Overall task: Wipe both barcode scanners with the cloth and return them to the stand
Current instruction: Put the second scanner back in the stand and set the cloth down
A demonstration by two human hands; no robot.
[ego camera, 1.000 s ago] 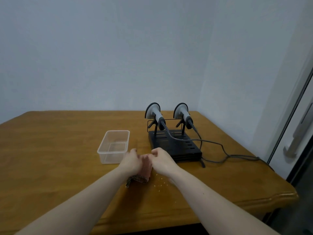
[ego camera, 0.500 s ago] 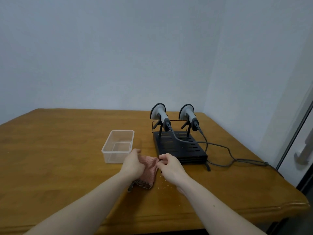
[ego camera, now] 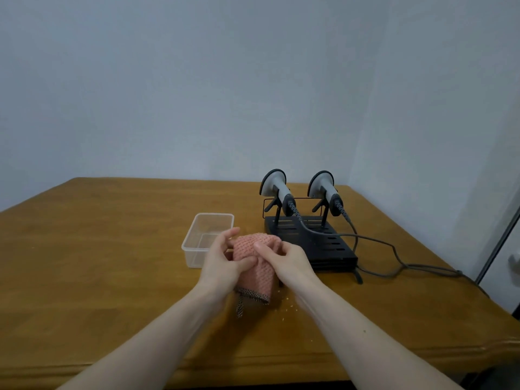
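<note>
scanners, two (ego camera: 277, 190) (ego camera: 325, 191), both seated on black stand (ego camera: 318, 243) at far right of wooden table (ego camera: 98, 249), heads up, grey bodies, coiled cables (ego camera: 394, 251) trailing off right across tabletop. neither wiped yet, by the look of it.

pink waffle-weave cloth (ego camera: 254, 266) held up off table between both hands, near front of stand, dark trimmed edge hanging down toward table. left hand (ego camera: 222, 263) gripping cloth's left side, thumb curled into fabric, forefinger raised loosely. right hand (ego camera: 287, 257) pinching cloth's top right, thumb pressed on weave, fingers folded behind (mostly hidden).

clear plastic tub (ego camera: 208, 237) just behind left hand, left of stand. small pale crumbs (ego camera: 287, 305) scattered on table below cloth.

step in hand, as judged: readying the cloth, bunching or folding into a wiping pad. task barely begun.

next move likely calls for: freeing one hand, cloth kept in the other; reaching over to nearer scanner, lifting it clear of its cradle without snagging cable; minding second scanner standing just beside.
</note>
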